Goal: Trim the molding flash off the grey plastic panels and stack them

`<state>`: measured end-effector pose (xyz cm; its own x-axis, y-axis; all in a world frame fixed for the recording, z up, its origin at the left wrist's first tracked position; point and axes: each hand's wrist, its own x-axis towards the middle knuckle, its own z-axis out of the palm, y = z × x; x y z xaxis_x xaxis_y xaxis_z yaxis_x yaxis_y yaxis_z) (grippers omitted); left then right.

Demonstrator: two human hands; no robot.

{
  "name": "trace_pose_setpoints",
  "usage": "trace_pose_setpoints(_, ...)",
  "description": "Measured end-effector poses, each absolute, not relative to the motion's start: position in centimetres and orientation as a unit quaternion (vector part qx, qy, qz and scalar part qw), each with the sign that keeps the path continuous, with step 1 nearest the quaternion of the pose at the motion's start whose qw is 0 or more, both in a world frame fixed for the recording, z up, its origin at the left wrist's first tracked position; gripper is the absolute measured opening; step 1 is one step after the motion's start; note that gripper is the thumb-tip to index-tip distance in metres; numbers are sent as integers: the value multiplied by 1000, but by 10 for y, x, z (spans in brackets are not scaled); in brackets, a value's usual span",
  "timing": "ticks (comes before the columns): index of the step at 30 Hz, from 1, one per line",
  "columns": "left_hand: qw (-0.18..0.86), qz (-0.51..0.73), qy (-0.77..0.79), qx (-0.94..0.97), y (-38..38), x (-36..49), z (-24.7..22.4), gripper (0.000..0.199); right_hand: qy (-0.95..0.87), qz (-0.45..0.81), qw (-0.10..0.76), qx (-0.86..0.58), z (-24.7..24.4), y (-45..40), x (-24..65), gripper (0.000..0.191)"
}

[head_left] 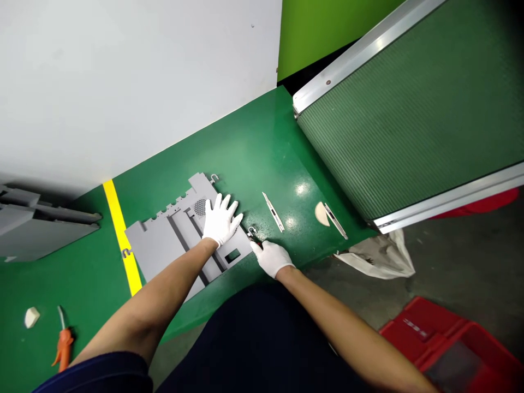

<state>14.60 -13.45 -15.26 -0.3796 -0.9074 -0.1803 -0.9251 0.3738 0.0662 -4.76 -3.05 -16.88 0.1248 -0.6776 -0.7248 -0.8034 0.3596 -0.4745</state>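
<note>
A grey plastic panel [153, 245] with slots, a round grille and small hooks lies on the green table. My left hand [221, 220], in a white glove, rests on the panel beside the grille with its fingers spread. At the panel's right corner, close to a small hook [252, 231], is my gloved right hand [272, 258]. Its fingers are closed round a small dark tool, mostly hidden by the glove. To the right lie a slim cutter knife [273, 212], a pale round piece [321, 214] and a second knife [336, 221].
Grey panels [36, 224] stand at the far left, past a yellow stripe [121, 237]. An orange-handled tool [64, 344] and a white block [31, 317] lie front left. A ribbed green conveyor [417, 109] is at the right, above a bag [379, 256] and red bin [446, 338].
</note>
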Motion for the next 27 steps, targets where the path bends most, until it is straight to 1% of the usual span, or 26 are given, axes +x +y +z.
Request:
trace_pose_setpoints(4, 56, 81, 832, -546, -138, 141, -147, 57, 654, 72, 497, -565, -168, -31, -48, 73)
trace_pose_setpoints(7, 77, 154, 870, -462, -150, 128, -140, 57, 648, 76, 481, -586, -168, -29, -47, 71)
trace_pose_setpoints(9, 143, 241, 878, -389, -162, 117, -137, 62, 642, 82, 475, -596, -169, -28, -47, 71)
trace_pose_setpoints(11, 248, 307, 849, -352, -175, 108, -137, 65, 638, 85, 471, -603, -170, -27, -47, 72)
trace_pose_setpoints(13, 344, 335, 809, -341, -186, 100, -139, 66, 636, 83, 467, -608, -171, -26, -47, 72)
trace_pose_setpoints(16, 410, 342, 779, -330, -194, 91, -144, 64, 641, 79, 463, -607, -172, -27, -46, 70)
trace_pose_setpoints(20, 432, 317, 766, -356, -190, 79, -157, 66, 650, 74, 467, -595, -172, -27, -46, 70)
trace_pose_setpoints(24, 423, 300, 764, -385, -186, 75, -168, 59, 646, 67, 471, -598, -173, -26, -47, 71)
trace_pose_setpoints(25, 414, 303, 767, -386, -186, 77, -169, 57, 646, 65, 470, -598, -174, -26, -47, 71)
trace_pose_setpoints(27, 380, 347, 767, -383, -188, 83, -167, 53, 649, 60, 469, -596, -176, -26, -48, 70)
